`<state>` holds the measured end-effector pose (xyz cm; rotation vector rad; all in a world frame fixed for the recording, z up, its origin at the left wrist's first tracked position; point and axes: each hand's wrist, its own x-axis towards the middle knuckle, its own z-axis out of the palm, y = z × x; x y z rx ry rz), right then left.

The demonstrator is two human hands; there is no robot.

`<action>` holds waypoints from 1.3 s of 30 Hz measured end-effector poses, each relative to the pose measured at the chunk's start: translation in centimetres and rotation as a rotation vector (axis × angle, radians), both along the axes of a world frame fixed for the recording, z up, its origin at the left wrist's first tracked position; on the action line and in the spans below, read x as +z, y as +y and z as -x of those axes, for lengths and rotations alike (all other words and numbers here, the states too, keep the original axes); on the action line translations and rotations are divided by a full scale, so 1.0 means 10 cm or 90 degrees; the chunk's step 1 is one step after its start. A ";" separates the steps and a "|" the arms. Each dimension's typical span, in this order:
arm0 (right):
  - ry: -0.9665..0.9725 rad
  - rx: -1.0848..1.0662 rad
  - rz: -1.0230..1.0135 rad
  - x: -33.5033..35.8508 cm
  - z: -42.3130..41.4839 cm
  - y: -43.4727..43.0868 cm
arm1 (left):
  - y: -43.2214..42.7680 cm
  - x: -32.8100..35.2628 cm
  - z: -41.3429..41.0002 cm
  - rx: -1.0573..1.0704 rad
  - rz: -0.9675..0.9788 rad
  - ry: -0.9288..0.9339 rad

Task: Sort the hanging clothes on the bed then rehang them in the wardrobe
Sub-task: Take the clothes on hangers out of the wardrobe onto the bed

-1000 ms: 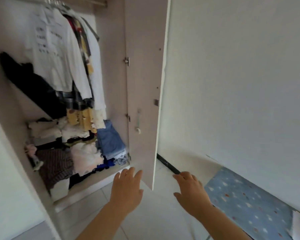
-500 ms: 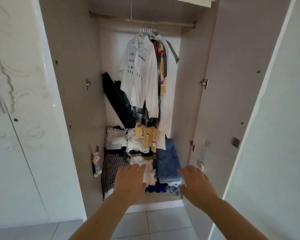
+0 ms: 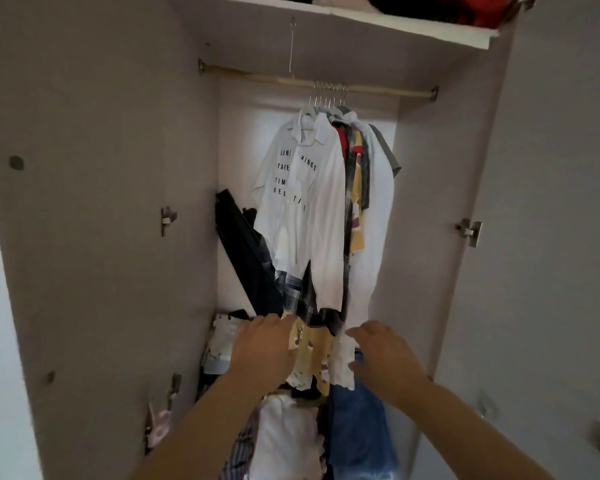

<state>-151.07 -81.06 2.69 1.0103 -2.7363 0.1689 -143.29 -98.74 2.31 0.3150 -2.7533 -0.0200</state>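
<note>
At the left of the open wardrobe (image 3: pixel 101 202) a dark garment (image 3: pixel 246 258) leans slantwise against the back wall, its foot just beside my left grip (image 3: pixel 262 348), which is spread loose and holds nothing. The hanging clothes (image 3: pixel 312 209) bunch at the middle of the rail (image 3: pixel 257 75), a white lettered shirt (image 3: pixel 284 188) foremost. I judge them light, limp and apt to slide off, so I would take them at the hanger hooks (image 3: pixel 328 95), not the hems. My right grip (image 3: pixel 385 362) is likewise empty, fingers relaxed, near the hems. Folded piles (image 3: pixel 284 434) and jeans (image 3: pixel 357 427) crowd below, and a shelf (image 3: pixel 361 32) sits close over the rail.
</note>
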 end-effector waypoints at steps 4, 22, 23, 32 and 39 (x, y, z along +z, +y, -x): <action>0.034 0.022 0.021 0.30 0.63 -0.41 | -0.36 0.32 0.69 -0.002 0.010 0.041; 0.331 0.114 0.134 2.18 3.18 -2.18 | -1.63 1.64 3.17 0.020 -0.017 0.272; 0.356 0.106 0.146 2.34 3.34 -2.27 | -1.68 1.73 3.32 0.020 -0.020 0.288; 0.563 0.012 0.148 3.28 4.57 -2.99 | -2.09 2.26 4.34 0.021 -0.020 0.400; 0.609 -0.058 0.096 3.42 5.15 -3.07 | -2.30 2.35 4.81 0.022 0.019 0.416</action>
